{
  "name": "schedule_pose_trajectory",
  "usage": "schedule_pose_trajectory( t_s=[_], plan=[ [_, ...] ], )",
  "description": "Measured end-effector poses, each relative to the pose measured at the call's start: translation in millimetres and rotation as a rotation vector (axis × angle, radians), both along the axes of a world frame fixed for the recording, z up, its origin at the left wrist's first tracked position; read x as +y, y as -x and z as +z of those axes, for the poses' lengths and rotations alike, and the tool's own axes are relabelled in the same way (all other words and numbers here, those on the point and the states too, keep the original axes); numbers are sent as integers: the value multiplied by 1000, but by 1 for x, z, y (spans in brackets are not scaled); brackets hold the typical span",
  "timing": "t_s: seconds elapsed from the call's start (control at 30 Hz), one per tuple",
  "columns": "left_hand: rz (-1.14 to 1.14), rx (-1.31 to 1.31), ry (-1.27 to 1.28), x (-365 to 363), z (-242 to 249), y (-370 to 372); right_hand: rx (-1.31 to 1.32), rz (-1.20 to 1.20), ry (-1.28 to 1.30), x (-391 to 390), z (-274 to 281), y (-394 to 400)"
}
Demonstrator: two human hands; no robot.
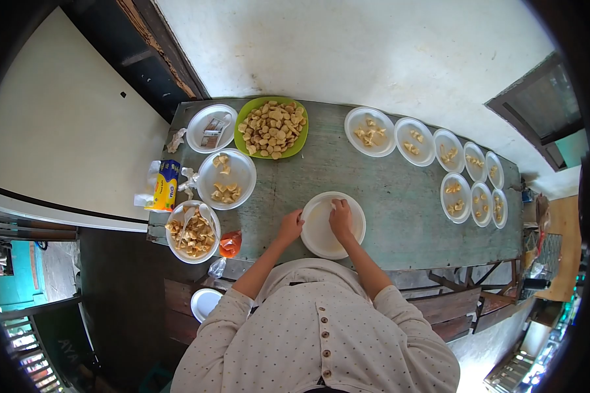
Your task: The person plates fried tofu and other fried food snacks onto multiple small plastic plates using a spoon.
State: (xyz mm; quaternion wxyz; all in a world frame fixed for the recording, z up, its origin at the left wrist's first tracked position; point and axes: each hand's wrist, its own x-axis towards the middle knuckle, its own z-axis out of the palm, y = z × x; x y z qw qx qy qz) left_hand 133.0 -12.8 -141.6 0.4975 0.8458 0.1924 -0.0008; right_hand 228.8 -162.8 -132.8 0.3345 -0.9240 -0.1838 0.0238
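Observation:
A white plate [315, 243] lies on the table in front of me, with no food on it. At its left rim, my left hand [291, 227] is closed on the edge. My right hand [340, 219] is over the inside of the same plate, its fingers bunched together and pointing down. Something small and whitish shows at those fingertips, too small to name. To the left stand a plate with two clusters of folded pale pieces [226, 192] and a heaped plate of folded pieces [193, 237] with white plastic spoons on it.
A green dish [273, 129] heaped with beige pieces stands at the back. Beside it, a white plate [197, 134] holds banknotes. A tissue pack [166, 186] and an orange-red bag [230, 243] are at left. Several small-portion plates [370, 132] line the right. A wall [347, 52] runs behind.

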Motion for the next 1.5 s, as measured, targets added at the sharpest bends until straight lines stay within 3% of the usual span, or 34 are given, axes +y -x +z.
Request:
schedule_pose_trajectory(
  t_s=[0.13, 0.33, 0.53, 0.6, 0.7, 0.73, 0.8, 0.87, 1.0, 1.07, 1.17, 1.23, 1.37, 1.5],
  plan=[
    [51, -14, 19, -2, 2, 0, 16, 20, 1, 19, -3, 8],
    [99, 14, 70, -5, -9, 5, 6, 260, 48, 20, 7, 25],
    [180, 73, 162, -14, -14, 25, 135, 572, 95, -8, 18, 54],
    [199, 116, 236, -13, -15, 32, 343, 722, 124, -24, 18, 56],
    [211, 296, 376, -4, 3, 45, 354, 677, 137, -43, 24, 53],
    [96, 395, 358, 2, 6, 51, 356, 677, 137, -45, 26, 52],
    [-26, 494, 340, 10, 11, 57, 264, 445, 89, -47, 29, 45],
    [-143, 444, -56, 14, 19, 57, 227, 366, 53, -41, 36, 38],
    [-12, 296, -213, 11, 37, 38, 111, 304, -16, -15, 39, 22],
    [105, -5, -417, 6, 38, 23, 78, 305, -33, -1, 34, 16],
    [104, 108, -248, 5, 34, 1, 89, 273, -98, 23, 20, 13],
    [118, 87, -222, 2, 30, -3, 146, 152, -224, 35, 13, 11],
    [18, -7, -190, 4, 5, 2, 168, 124, -209, 41, 12, 17],
    [111, 123, 62, -9, -8, 17, 166, 299, -211, 39, 20, 31]
  ],
)
